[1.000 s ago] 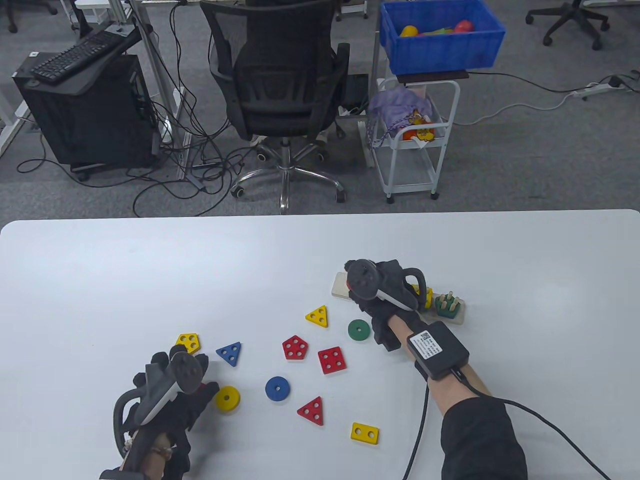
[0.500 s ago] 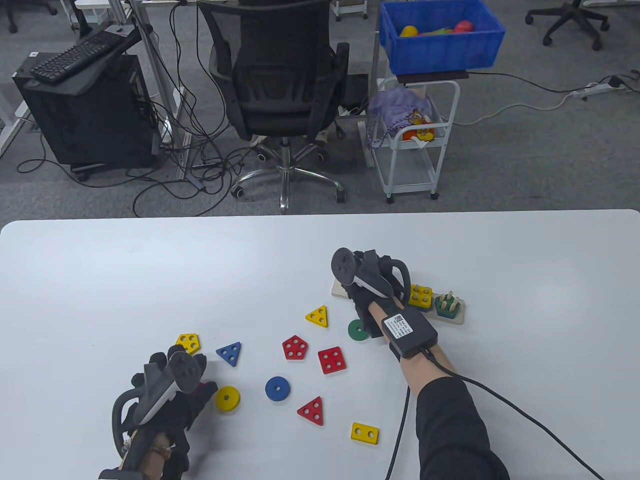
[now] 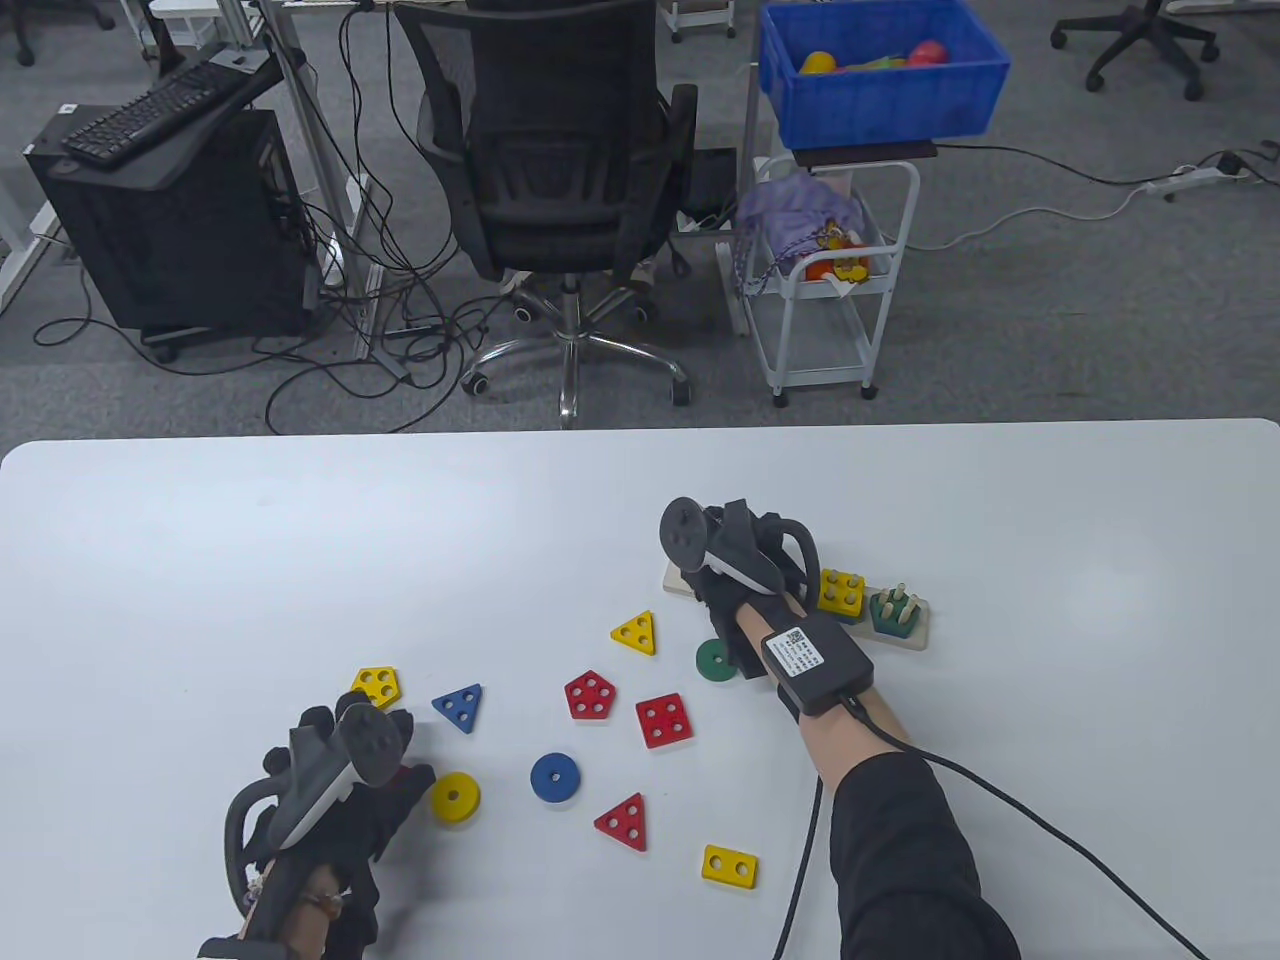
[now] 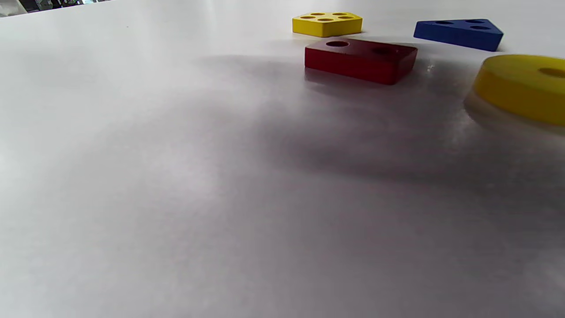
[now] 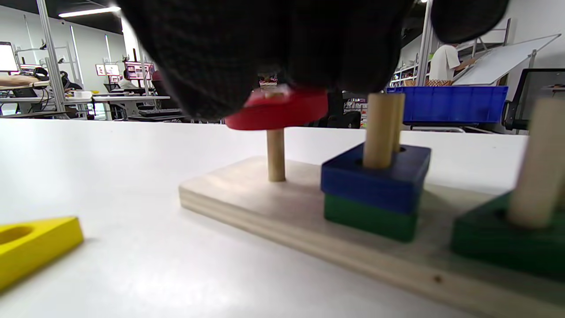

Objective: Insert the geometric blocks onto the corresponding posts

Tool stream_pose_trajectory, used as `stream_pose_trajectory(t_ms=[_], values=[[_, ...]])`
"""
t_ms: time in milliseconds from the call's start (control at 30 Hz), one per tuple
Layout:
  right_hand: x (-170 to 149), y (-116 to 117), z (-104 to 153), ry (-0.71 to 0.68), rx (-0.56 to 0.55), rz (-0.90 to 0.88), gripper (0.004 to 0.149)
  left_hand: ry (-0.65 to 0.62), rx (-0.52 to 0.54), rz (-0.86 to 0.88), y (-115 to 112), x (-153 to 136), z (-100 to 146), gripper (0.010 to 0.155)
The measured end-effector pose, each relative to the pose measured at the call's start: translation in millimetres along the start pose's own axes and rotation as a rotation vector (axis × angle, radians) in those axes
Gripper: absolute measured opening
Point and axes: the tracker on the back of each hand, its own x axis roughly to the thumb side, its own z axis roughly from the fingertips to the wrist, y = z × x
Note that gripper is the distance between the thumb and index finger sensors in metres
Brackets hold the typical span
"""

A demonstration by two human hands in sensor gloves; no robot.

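Right wrist view: right hand (image 5: 282, 48), shifted left since a second ago, grips red wooden disc (image 5: 278, 108) atop single wooden post (image 5: 276, 154); seating follows. Left hand (image 3: 340, 780) state: cannot tell.

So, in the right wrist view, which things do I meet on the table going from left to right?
yellow block → wooden base → single post with the red disc at its top → blue block on a green block → another green block

You get bright, even overhead light on the glossy white bench (image 3: 300, 560); a broad soft shadow crosses it in your left wrist view, and your black-gloved right hand (image 5: 273, 48) blurs close up.
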Motion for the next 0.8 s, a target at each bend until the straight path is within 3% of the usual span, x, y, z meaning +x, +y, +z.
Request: stream_pose_trajectory(t_ms=[167,400,633,800], values=[[-3.8,-7.4,9.9,-0.028,-0.015,0.001,0.064,0.002,0.003,0.008,1.2,-0.5,0.4,0.074],[-10.3,-13.9,50.1,-0.131,-0.026,0.017,0.06,-0.006,0.004,0.004,0.7,0.7,0.1,0.074],[-9.3,14.5,89.0,-0.205,0.092,0.084,0.059,-0.011,0.006,0.001,-0.2,1.7,-0.2,0.074],[-7.8,29.0,91.6,-0.199,0.138,0.099,0.06,-0.012,0.008,-0.004,-0.1,2.3,0.5,0.074]])
